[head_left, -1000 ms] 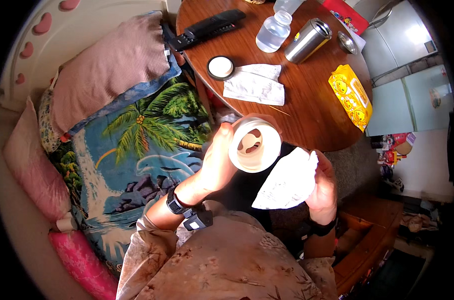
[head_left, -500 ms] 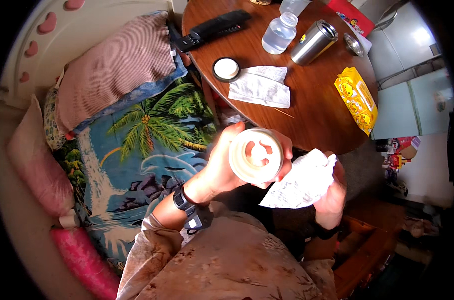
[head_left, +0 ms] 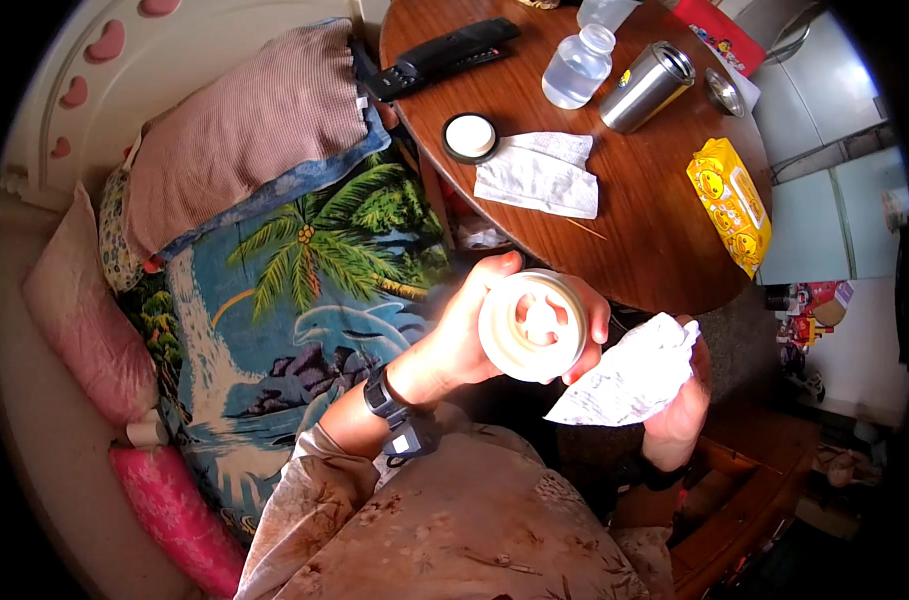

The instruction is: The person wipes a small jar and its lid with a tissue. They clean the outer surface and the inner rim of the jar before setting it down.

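Note:
My left hand [head_left: 465, 340] is wrapped round a cream-white cup-like cylinder [head_left: 533, 325]. Its round end faces up and shows curved openings around a central knob. In my right hand [head_left: 687, 400] is a crumpled white wipe [head_left: 625, 372], pinched at its upper right, its loose corner hanging below the cylinder. Whether the wipe touches the cylinder, I cannot tell. On the table beyond my hands lie a black-rimmed white round lid [head_left: 471, 136], a spread white wipe [head_left: 537, 176] and a thin wooden stick [head_left: 587, 228].
The round brown table [head_left: 645, 240] carries a clear bottle of liquid [head_left: 578, 75], a steel tumbler [head_left: 647, 90], a metal lid [head_left: 724, 93], a yellow wipes pack [head_left: 730, 205] and a black handset [head_left: 455, 50]. A bed with a palm-print cover [head_left: 305, 270] stands at left.
The whole view has shifted, so table, bed and hands all appear a little further right. Both hands keep their hold on the cylinder and the wipe, with little movement between them.

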`<state>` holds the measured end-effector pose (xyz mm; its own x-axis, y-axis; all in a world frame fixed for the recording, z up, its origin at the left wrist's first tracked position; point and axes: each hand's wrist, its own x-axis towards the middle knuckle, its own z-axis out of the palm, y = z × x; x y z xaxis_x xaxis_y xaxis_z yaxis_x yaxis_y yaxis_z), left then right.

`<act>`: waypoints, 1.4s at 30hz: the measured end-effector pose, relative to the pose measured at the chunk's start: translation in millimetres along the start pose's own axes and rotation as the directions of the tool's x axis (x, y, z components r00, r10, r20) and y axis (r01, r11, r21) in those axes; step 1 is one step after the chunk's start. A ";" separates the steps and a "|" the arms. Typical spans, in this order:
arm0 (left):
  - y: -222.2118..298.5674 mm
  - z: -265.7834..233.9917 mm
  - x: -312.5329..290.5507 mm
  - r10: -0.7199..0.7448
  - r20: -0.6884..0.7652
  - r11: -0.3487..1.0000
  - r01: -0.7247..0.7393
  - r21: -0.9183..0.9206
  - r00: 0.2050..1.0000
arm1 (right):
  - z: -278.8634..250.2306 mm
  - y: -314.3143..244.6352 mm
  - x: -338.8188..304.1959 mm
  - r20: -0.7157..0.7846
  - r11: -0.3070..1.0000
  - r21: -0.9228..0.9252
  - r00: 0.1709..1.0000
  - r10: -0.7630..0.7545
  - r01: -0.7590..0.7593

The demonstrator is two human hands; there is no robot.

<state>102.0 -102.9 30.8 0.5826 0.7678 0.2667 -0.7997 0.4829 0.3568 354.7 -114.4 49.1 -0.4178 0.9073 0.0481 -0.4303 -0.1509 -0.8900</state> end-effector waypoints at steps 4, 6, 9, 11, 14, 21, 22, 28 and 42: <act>-0.3 5.7 3.6 0.007 -0.093 0.984 0.009 0.180 0.996 | 10.8 -2.2 -2.5 -0.196 0.999 0.028 0.980 0.021 -0.016; 0.6 5.5 3.4 0.054 -0.155 0.974 -0.018 0.224 0.987 | 9.2 -0.2 -1.1 -0.183 0.999 0.040 0.982 0.035 -0.028; 4.6 -0.5 -6.3 0.098 -0.209 0.975 -0.051 0.218 0.973 | 5.8 6.0 -0.9 -0.237 0.999 0.049 0.971 0.031 -0.020; 8.0 0.8 -7.9 0.105 -0.321 0.957 -0.008 0.290 0.941 | 12.4 3.0 2.9 -0.158 0.998 0.070 0.987 0.002 0.009; 5.3 -6.2 -17.7 0.112 -0.365 0.972 -0.027 0.232 0.924 | 19.5 -1.0 3.8 -0.184 0.999 0.052 0.983 -0.007 0.017; 5.9 -3.7 -36.1 0.130 -0.179 0.825 -0.006 0.565 0.975 | 18.2 6.0 7.2 -0.211 0.994 -0.082 0.973 -0.089 0.074; 4.3 2.9 -35.7 0.143 -0.193 0.793 0.004 0.610 0.971 | 17.6 7.1 6.9 -0.220 0.989 -0.120 0.969 -0.109 0.084; -8.3 32.4 -17.9 0.183 -0.213 0.636 0.050 0.770 0.960 | 25.8 8.9 11.1 -0.130 0.964 -0.240 0.980 -0.151 0.117; -4.2 20.0 -18.8 0.067 -0.395 0.885 0.128 0.448 0.916 | 29.0 2.2 14.1 -0.183 0.917 -0.393 0.972 -0.148 0.066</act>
<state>97.3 -127.8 42.2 0.4227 0.9023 -0.0853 -0.5676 0.3369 0.7512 324.7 -113.3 61.0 -0.1962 0.9759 0.0957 -0.1072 0.0757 -0.9914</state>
